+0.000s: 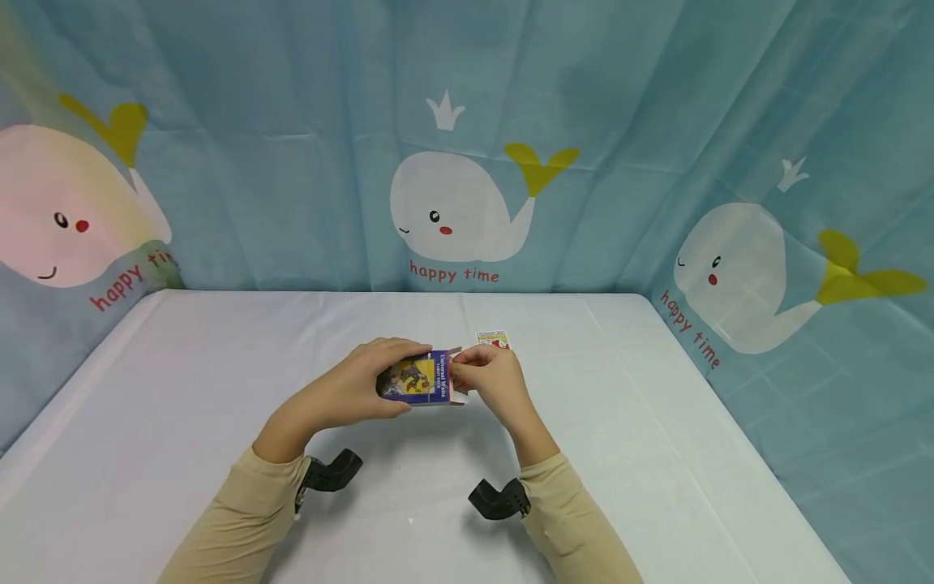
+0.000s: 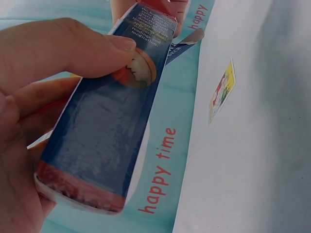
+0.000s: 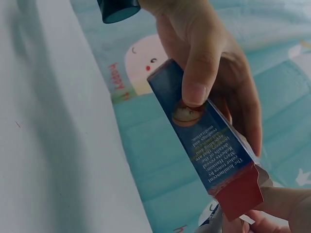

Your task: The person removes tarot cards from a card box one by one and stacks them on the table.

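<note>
A blue tarot card box (image 1: 416, 378) with a yellow picture on its front is held up over the table, lying sideways. My left hand (image 1: 362, 380) grips it by its left end, the thumb pressed on the narrow side printed with a small round face, as the left wrist view shows. The box's right end is open, and a red side flap (image 3: 241, 194) stands out there. Curled fingers of my right hand (image 1: 494, 381) pinch at this open end; I cannot tell whether a flap or cards lie between them. Just beyond the right hand lies a picture card (image 1: 492, 337).
The white-covered table (image 1: 657, 454) reaches back to a blue curtain (image 1: 306, 162) printed with whales. Black wrist-worn cameras sit on both forearms, the left camera (image 1: 332, 470) and right camera (image 1: 499, 499) jutting inward over the table.
</note>
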Demonstrator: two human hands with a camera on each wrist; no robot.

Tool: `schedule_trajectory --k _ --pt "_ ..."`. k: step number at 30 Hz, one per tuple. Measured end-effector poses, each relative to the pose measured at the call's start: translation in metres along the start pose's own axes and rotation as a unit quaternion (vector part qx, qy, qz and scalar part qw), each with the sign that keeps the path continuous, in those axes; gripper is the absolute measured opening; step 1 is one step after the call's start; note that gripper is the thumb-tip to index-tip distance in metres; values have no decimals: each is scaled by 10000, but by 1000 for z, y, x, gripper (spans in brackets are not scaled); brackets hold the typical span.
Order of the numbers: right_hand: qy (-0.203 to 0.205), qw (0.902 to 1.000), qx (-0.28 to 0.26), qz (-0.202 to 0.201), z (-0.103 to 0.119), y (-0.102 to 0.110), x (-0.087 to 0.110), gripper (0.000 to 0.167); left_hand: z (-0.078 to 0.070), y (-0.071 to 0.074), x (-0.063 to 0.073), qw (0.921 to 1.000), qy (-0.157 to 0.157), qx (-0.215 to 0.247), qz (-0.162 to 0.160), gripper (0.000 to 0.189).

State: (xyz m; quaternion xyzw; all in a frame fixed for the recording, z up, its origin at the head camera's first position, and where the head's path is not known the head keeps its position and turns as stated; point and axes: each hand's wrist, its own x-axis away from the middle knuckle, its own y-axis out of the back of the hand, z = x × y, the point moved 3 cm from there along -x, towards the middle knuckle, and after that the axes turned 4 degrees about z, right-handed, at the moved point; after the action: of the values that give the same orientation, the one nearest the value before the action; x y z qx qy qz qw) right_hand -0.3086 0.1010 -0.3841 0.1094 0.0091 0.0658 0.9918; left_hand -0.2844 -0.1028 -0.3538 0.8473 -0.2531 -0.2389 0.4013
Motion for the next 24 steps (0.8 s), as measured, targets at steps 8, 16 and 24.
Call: schedule_trajectory --k 8,16,24 --pt "-184 9995 -98 221 -1 7 -1 18 -2 3 1 9999 121 23 48 76" --pt "-564 9972 -179 451 -2 18 -5 20 -2 5 2 9998 174 73 54 77" --pt "-684 9950 -330 647 -5 27 -8 21 -1 6 2 9997 219 115 64 76"
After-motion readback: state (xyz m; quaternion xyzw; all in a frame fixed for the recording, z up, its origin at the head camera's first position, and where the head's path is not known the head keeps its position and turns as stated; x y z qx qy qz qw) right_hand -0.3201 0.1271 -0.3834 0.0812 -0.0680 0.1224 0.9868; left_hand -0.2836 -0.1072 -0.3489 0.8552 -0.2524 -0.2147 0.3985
